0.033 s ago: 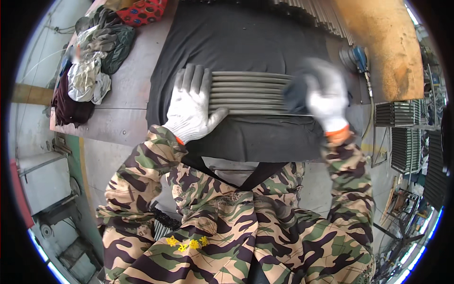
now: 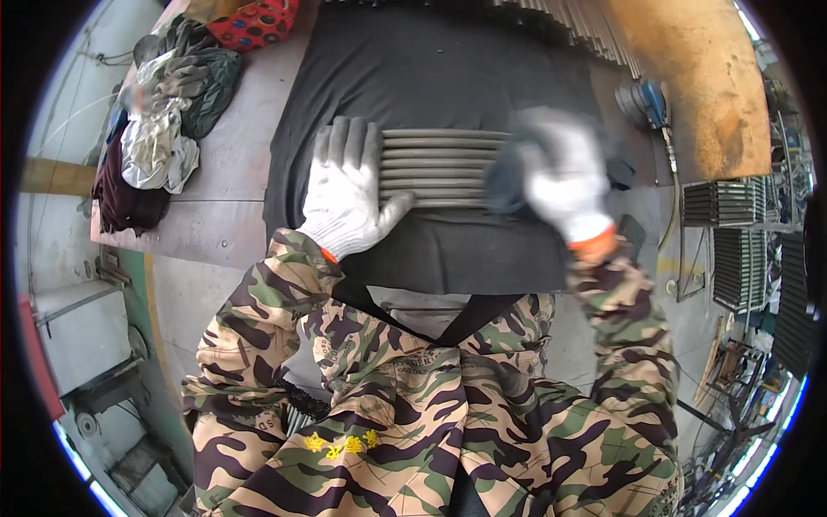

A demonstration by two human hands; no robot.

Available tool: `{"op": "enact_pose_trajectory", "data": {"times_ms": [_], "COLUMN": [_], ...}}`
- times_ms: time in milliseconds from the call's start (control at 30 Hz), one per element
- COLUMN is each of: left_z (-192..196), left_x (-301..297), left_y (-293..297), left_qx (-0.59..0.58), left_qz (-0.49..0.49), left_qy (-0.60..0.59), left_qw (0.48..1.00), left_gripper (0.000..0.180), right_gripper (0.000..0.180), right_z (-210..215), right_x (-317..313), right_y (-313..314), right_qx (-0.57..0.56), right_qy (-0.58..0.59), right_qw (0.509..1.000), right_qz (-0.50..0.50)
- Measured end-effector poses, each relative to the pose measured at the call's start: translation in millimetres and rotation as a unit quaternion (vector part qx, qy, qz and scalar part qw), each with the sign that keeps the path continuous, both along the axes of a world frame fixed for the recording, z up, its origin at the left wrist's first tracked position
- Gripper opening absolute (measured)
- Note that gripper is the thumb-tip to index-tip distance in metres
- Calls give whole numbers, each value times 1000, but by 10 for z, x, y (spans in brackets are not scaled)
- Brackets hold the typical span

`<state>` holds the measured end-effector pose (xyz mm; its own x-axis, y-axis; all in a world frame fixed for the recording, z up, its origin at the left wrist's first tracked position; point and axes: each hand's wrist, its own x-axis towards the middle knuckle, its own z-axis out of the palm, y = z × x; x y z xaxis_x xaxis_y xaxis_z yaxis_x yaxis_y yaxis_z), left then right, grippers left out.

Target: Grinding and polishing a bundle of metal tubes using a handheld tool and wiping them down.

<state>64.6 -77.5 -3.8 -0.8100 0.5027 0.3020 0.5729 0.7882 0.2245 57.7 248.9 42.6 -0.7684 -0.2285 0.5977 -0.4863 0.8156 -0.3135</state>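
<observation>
A row of several grey metal rods (image 2: 444, 162) lies side by side on a black cloth (image 2: 405, 82) spread over the table. My left hand (image 2: 345, 189), in a white glove with grey fingers, rests flat over the rods' left ends, its fingers outstretched and its thumb apart. Toward the right, my gloved right hand (image 2: 564, 177) is blurred by motion. It has hold of a dark blue-grey rag (image 2: 504, 177) and presses it over the rods, hiding their right ends.
A blue air sander (image 2: 653, 103) with a hose lies right of the cloth, near a wooden board (image 2: 702, 77). More metal rods (image 2: 577, 34) lie at the far edge. Rags and gloves (image 2: 164, 129) are heaped at left. Racks of dark bars (image 2: 741, 267) stand at right.
My right hand has slid left along the rods with the rag, covering more of their length. My left hand keeps its place over the left ends.
</observation>
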Motion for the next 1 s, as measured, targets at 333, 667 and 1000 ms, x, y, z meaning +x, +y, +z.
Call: {"op": "enact_pose_trajectory", "data": {"times_ms": [333,667,1000], "left_z": [104,275,59], "left_x": [-134,-309,-312], "left_y": [78,62,-162], "left_qx": [-27,-24,-37], "left_qz": [9,10,-19], "left_qy": [-29,32,-64], "left_qw": [999,999,997], "left_gripper": [103,110,116], "right_gripper": [37,21,39], "right_z": [-440,377,62], "right_x": [-270,615,431], "right_y": [1029,932,610], "right_qx": [141,121,289], "right_qy": [-45,43,-275], "right_qw": [987,991,908], "right_qz": [-62,-43,-129]}}
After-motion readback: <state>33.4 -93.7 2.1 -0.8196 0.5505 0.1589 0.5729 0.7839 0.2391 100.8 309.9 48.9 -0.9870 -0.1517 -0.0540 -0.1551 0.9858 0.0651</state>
